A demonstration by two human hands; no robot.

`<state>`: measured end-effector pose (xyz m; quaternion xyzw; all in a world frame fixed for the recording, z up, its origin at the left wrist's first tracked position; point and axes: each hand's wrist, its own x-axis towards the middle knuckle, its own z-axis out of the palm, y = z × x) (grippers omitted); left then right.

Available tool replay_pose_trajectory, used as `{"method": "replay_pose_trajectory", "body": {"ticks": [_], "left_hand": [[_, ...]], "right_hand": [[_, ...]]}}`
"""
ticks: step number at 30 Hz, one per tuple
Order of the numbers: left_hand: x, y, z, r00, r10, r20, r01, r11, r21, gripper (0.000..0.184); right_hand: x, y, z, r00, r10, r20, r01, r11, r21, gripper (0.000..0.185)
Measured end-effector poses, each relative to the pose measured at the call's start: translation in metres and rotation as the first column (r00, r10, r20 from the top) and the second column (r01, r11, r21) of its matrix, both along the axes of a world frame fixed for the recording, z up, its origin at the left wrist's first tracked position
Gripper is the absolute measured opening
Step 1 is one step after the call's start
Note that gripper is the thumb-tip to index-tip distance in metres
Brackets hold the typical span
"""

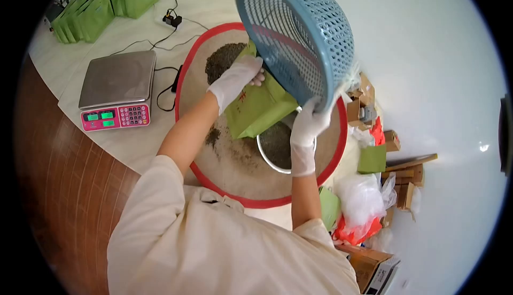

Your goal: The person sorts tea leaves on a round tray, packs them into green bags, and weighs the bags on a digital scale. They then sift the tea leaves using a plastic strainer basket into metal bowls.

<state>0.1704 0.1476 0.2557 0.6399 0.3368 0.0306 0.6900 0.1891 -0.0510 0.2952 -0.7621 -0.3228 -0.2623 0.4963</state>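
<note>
My left hand (pixel 239 79), in a white glove, is closed on the upper edge of a green bag (pixel 262 105). My gloved right hand (pixel 309 126) grips the lower rim of a blue plastic basket (pixel 334 22) with holes in its wall. The basket is steeply tipped, its rim against the bag's mouth. Below the bag, a white-rimmed bowl (pixel 265 158) holds dark loose material. More dark, leaf-like material (pixel 223 60) lies heaped on a round red-edged tray (pixel 184 89), with scattered bits near the bowl. What lies inside the bag is hidden.
To the left stands a scale (pixel 117 81) with lit green displays. Rows of green bags (pixel 96 14) are at the back left, near black cables (pixel 172 20). Cardboard boxes (pixel 363 263) and clear plastic bags (pixel 360 196) crowd the right side along the wall.
</note>
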Motion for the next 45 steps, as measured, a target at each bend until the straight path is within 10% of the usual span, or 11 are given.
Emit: {"method": "replay_pose_trajectory", "body": {"ticks": [5, 9, 11, 12, 16, 19, 29, 36, 45], "left_hand": [[-0.003, -0.001, -0.004, 0.974, 0.044, 0.224, -0.054, 0.998, 0.039, 0.032], [0.003, -0.002, -0.007, 0.998, 0.001, 0.057, 0.000, 1.000, -0.024, 0.033], [0.006, 0.001, -0.014, 1.000, 0.003, 0.025, -0.001, 0.999, -0.047, 0.033], [0.002, -0.003, -0.014, 0.999, 0.006, 0.044, -0.004, 0.999, -0.041, 0.033], [-0.001, 0.000, -0.019, 0.990, 0.021, 0.138, -0.027, 0.999, 0.036, 0.034], [-0.004, 0.007, -0.017, 0.996, 0.023, 0.084, -0.025, 0.999, 0.021, 0.034], [-0.036, 0.033, -0.011, 0.998, 0.050, 0.024, -0.051, 0.998, 0.041, 0.036], [-0.120, 0.108, -0.001, 0.916, 0.318, 0.243, -0.334, 0.942, 0.027, 0.035], [-0.238, 0.244, 0.013, 0.732, 0.583, 0.354, -0.635, 0.772, 0.042, 0.029]], "right_hand": [[0.029, 0.009, -0.018, 0.992, -0.019, 0.127, 0.013, 0.999, 0.049, 0.075], [0.017, 0.009, -0.010, 0.998, 0.020, -0.058, -0.018, 0.999, 0.040, 0.072], [0.013, 0.012, -0.008, 0.969, -0.049, 0.242, 0.042, 0.999, 0.033, 0.072], [0.012, 0.010, -0.013, 0.998, -0.019, -0.062, 0.022, 0.999, 0.048, 0.073], [0.013, 0.012, -0.013, 0.997, 0.035, -0.061, -0.027, 0.991, 0.133, 0.070], [0.018, 0.020, -0.019, 0.999, 0.013, -0.051, 0.003, 0.954, 0.300, 0.034], [-0.008, 0.033, -0.008, 0.999, -0.053, 0.004, 0.045, 0.873, 0.485, 0.029], [0.002, 0.016, -0.007, 0.802, 0.290, -0.522, 0.234, 0.651, 0.722, 0.042], [-0.025, -0.010, -0.132, 0.572, 0.327, -0.752, 0.363, 0.722, 0.589, 0.048]]}}
